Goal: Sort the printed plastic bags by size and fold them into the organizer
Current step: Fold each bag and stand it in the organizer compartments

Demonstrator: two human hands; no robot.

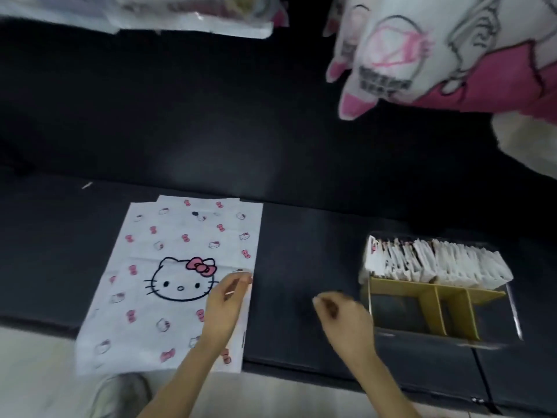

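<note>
A white plastic bag [168,276] printed with a cat face and pink bows lies flat on the dark surface, left of centre. My left hand [226,303] rests on its right side, and its fingertips pinch the bag's right edge. My right hand [340,315] hovers over the bare dark surface between the bag and the organizer, fingers loosely curled and holding nothing; it is blurred. The clear organizer [512,312] with yellowish cardboard dividers stands at the right. A row of folded white bags [437,263] fills its back section.
The dark padded surface [271,131] stretches far back. A heap of white and pink printed bags [437,52] lies at the back right. Another pile of bags [187,13] sits at the back left. The surface's front edge runs just below my hands, with pale floor [36,372] beneath.
</note>
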